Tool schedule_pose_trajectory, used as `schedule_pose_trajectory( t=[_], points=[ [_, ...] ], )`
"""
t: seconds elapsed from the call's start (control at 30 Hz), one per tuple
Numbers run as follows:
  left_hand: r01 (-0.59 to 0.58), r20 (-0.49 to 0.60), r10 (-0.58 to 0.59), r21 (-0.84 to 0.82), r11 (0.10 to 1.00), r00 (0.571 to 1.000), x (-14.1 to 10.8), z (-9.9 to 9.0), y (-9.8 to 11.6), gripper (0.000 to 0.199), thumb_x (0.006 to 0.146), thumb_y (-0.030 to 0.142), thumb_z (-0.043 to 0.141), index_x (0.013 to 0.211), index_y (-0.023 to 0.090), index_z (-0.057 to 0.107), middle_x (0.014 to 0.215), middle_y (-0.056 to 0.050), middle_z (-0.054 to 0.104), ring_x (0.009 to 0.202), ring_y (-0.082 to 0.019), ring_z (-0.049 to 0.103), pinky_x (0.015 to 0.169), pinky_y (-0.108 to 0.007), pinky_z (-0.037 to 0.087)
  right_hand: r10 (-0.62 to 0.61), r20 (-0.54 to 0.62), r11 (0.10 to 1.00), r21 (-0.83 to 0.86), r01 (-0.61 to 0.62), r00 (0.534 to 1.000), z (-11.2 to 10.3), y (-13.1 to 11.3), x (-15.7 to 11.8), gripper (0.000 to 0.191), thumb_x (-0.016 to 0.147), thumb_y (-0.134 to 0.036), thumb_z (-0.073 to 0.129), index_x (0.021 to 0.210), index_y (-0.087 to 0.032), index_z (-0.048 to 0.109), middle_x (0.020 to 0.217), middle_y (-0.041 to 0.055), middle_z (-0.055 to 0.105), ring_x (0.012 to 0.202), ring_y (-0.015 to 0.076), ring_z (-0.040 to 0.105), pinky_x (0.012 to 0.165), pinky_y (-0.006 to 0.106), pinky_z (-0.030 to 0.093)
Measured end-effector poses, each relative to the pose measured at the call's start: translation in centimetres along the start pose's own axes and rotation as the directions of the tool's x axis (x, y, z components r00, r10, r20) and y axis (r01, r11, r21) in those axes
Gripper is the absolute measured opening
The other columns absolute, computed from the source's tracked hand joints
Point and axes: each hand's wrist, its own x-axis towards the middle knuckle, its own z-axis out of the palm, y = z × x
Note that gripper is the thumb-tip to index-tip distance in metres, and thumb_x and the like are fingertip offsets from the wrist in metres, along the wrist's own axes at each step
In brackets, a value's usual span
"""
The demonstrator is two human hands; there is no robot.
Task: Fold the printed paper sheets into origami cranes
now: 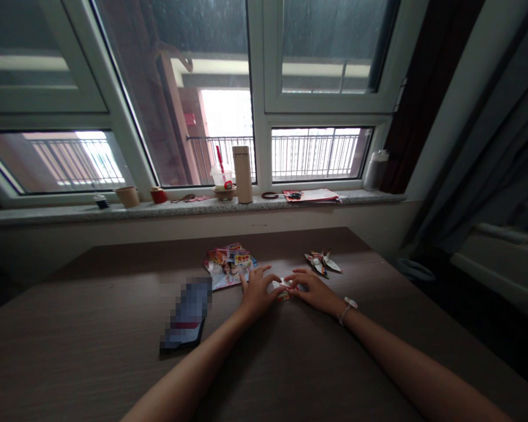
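Observation:
A small piece of folded paper (284, 295), white with coloured print, lies on the table between my hands. My left hand (259, 288) pinches its left side with thumb and index finger, the other fingers spread toward the printed sheets. From the right, my right hand (311, 289) grips the paper's other side between thumb and fingertips; a pale bracelet circles that wrist. Part of the paper is hidden under the fingers. Just beyond my right hand sit folded paper shapes (323, 262) with pointed tips. Colourful printed sheets (229, 268) are piled beyond my left hand.
A phone (187, 316), its screen pixelated, lies left of my left forearm on the brown table (92, 328). Along the windowsill (149, 210) stand a tall flask (242, 176), a plastic cup with a red straw (222, 176), paper cups, scissors (294, 195) on papers, and a grey bottle (376, 170).

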Motion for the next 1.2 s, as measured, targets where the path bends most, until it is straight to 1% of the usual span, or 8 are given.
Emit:
schedule_pose_trajectory(
  t=[0.07,0.17,0.3,0.4,0.63,0.97,1.1,1.2],
  points=[
    [-0.016,0.015,0.016,0.04,0.999,1.0,0.0,0.1,0.0,0.024,0.088,0.042,0.063,0.11,0.039,0.07,0.145,-0.004,0.049,0.137,-0.031,0.037,0.11,-0.073,0.006,0.014,0.003,1.0,0.016,-0.015,1.0,0.0,0.1,0.1,0.012,0.088,-0.03,0.063,0.081,-0.022,0.069,0.121,0.0046,0.068,0.128,0.0246,0.048,0.109,0.045,0.037],
    [-0.033,0.029,0.03,0.091,0.995,0.999,0.1,0.3,0.0,0.023,0.091,0.043,0.059,0.11,0.044,0.071,0.148,-0.004,0.046,0.138,-0.034,0.034,0.107,-0.078,0.002,0.02,-0.002,0.999,0.036,-0.02,1.0,0.1,0.3,0.2,0.016,0.089,-0.033,0.061,0.079,-0.022,0.067,0.121,0.0042,0.068,0.127,0.0243,0.048,0.109,0.044,0.036],
    [-0.013,0.025,0.01,0.121,0.993,1.0,0.2,0.4,0.1,0.021,0.09,0.046,0.059,0.104,0.042,0.074,0.149,-0.003,0.045,0.138,-0.036,0.033,0.106,-0.079,0.0,-0.007,-0.043,0.999,0.05,0.009,0.999,0.2,0.4,0.3,0.014,0.088,-0.034,0.062,0.081,-0.022,0.063,0.109,0.0038,0.07,0.114,0.0218,0.055,0.103,0.039,0.039],
    [0.012,0.023,-0.014,0.106,0.994,1.0,0.3,0.4,0.3,0.021,0.089,0.047,0.06,0.103,0.042,0.074,0.148,-0.004,0.047,0.138,-0.036,0.034,0.105,-0.079,0.003,0.001,-0.045,1.0,0.012,0.0,0.999,0.3,0.5,0.4,0.01,0.088,-0.032,0.062,0.087,-0.022,0.062,0.103,0.0028,0.068,0.111,0.0215,0.054,0.102,0.039,0.039],
    [0.05,0.027,-0.053,0.085,0.995,0.998,0.8,0.5,0.2,0.017,0.087,0.046,0.063,0.096,0.041,0.076,0.147,-0.002,0.047,0.137,-0.038,0.034,0.104,-0.081,0.006,0.074,-0.039,0.986,-0.146,-0.079,0.996,0.6,0.4,0.4,0.01,0.088,-0.029,0.059,0.095,-0.024,0.064,0.112,0.0049,0.062,0.117,0.0243,0.045,0.104,0.043,0.036],
    [0.038,0.001,-0.038,0.096,0.995,0.999,1.0,0.7,0.1,0.013,0.084,0.043,0.068,0.093,0.04,0.077,0.147,0.0,0.048,0.136,-0.035,0.035,0.106,-0.078,0.004,0.105,-0.056,0.972,-0.204,-0.114,0.993,0.8,-0.3,0.3,0.009,0.088,-0.028,0.06,0.094,-0.026,0.066,0.112,0.0032,0.06,0.115,0.0237,0.046,0.104,0.043,0.036],
    [0.039,-0.019,-0.038,0.102,0.994,0.999,0.9,0.6,0.3,0.012,0.083,0.042,0.069,0.092,0.04,0.077,0.152,0.0,0.042,0.14,-0.038,0.03,0.105,-0.079,0.005,0.107,-0.091,0.969,-0.212,-0.125,0.99,1.0,-0.8,0.1,0.013,0.087,-0.036,0.063,0.095,-0.027,0.066,0.112,0.0031,0.06,0.113,0.0247,0.046,0.103,0.043,0.035],
    [0.032,-0.024,-0.03,0.099,0.995,0.999,0.7,0.4,0.4,0.011,0.083,0.04,0.07,0.091,0.039,0.077,0.154,0.001,0.039,0.142,-0.038,0.027,0.106,-0.079,0.006,0.114,-0.093,0.971,-0.2,-0.131,0.989,1.1,-0.7,0.2,0.011,0.087,-0.034,0.063,0.095,-0.027,0.067,0.111,0.0031,0.061,0.112,0.0248,0.047,0.102,0.042,0.036]
  ],
)
